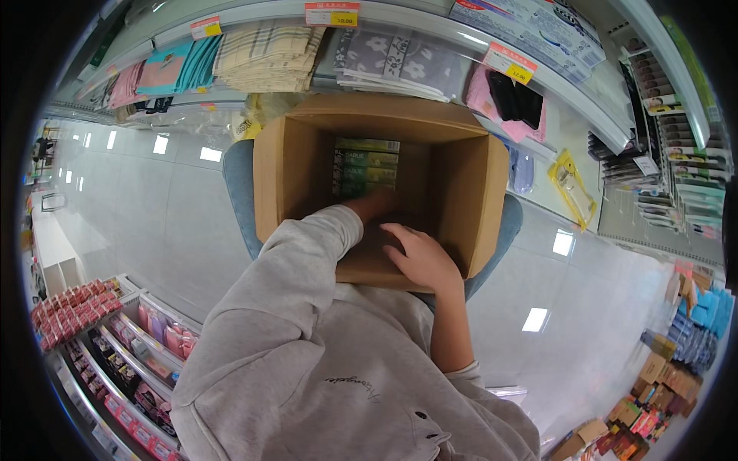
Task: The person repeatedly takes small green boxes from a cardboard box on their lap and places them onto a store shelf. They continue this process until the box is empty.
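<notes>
An open cardboard box (469, 177) sits in front of me. In its far left part lie several slim green cartons (366, 163) in a row, long sides together. My left hand (375, 203) reaches down into the box at the near end of this row. It is in shadow and smeared, so its fingers and anything in them cannot be made out. Over the near right part of the opening is my right hand (421, 258), fingers stretched out and thumb apart, holding nothing.
The box rests on a blue seat (240, 180). Beyond it, a shelf holds folded plaid cloths (269, 55), grey flowered cloths (400, 67) and a dark phone-like object (515, 100). A display rack (138, 353) stands at lower left; cardboard boxes (669, 376) are piled at lower right.
</notes>
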### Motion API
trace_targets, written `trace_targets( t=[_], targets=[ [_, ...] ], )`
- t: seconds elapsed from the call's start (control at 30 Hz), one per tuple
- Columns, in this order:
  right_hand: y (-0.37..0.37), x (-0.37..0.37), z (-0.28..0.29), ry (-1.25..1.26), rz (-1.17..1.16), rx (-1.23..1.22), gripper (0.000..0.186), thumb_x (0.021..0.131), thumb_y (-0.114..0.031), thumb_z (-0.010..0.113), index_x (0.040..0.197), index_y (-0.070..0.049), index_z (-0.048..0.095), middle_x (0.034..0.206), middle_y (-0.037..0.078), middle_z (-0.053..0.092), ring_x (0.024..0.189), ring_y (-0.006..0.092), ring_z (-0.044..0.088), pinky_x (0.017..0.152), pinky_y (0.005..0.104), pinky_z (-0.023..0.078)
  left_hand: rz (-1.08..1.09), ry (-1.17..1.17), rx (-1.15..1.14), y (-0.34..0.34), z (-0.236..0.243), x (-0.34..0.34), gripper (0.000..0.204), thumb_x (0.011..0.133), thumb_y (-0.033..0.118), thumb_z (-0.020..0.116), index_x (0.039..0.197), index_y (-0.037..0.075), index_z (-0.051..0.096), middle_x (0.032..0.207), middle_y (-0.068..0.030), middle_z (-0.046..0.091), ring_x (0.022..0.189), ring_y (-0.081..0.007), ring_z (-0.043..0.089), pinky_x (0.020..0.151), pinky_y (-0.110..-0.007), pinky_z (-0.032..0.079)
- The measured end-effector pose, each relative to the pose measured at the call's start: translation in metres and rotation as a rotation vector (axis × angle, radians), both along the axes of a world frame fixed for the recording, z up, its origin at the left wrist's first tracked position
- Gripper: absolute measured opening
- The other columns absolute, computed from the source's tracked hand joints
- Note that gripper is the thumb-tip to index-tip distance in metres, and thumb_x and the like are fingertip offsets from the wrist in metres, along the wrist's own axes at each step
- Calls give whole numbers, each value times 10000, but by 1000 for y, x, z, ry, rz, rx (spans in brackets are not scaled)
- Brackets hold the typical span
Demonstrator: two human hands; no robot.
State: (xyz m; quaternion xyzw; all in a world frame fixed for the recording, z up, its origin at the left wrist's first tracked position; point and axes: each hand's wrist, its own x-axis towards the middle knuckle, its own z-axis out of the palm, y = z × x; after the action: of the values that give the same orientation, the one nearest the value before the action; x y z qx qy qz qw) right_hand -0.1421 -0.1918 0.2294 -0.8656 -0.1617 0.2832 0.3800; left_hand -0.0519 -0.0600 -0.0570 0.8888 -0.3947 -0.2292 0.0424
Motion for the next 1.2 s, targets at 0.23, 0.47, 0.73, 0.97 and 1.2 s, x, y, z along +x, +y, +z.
trace_targets(
  t=[0.23,0.47,0.73,0.97,1.2],
  targets=[
    [2,4,6,16,-4,37,427,959,-224,594,1355,-72,546,1272,195,642,1159,396,601,976,451,495,-293,-291,54,-9,-9,8,239,907,187,578,1034,114,767,1032,-132,734,956,-301,726,781,-483,586],
    [2,4,4,-21,-20,26,444,940,-216,622,1344,-42,561,1239,201,672,1116,377,652,958,419,516,-226,-43,125,3,27,22,221,895,185,596,995,104,775,1059,-148,732,964,-339,717,819,-458,582],
    [1,11,3,-46,-475,-144,820,868,-398,737,1467,47,398,1153,241,694,1065,396,679,906,460,538,-279,235,372,-33,257,78,339,629,193,846,949,90,797,992,-127,761,952,-339,722,807,-469,586],
    [4,11,19,-225,-480,340,606,855,-181,779,1357,32,515,1157,216,679,1080,322,666,848,389,533,-218,-22,-306,9,430,29,382,716,102,684,1079,20,595,1048,-154,613,839,-394,671,720,-492,545],
    [-18,5,7,-172,-829,858,484,939,-98,683,1378,21,519,1319,149,608,1177,218,619,928,348,532,-189,5,-797,2,449,20,847,820,344,771,1513,84,361,1549,-148,366,1326,-361,495,1078,-443,433]
  ],
)
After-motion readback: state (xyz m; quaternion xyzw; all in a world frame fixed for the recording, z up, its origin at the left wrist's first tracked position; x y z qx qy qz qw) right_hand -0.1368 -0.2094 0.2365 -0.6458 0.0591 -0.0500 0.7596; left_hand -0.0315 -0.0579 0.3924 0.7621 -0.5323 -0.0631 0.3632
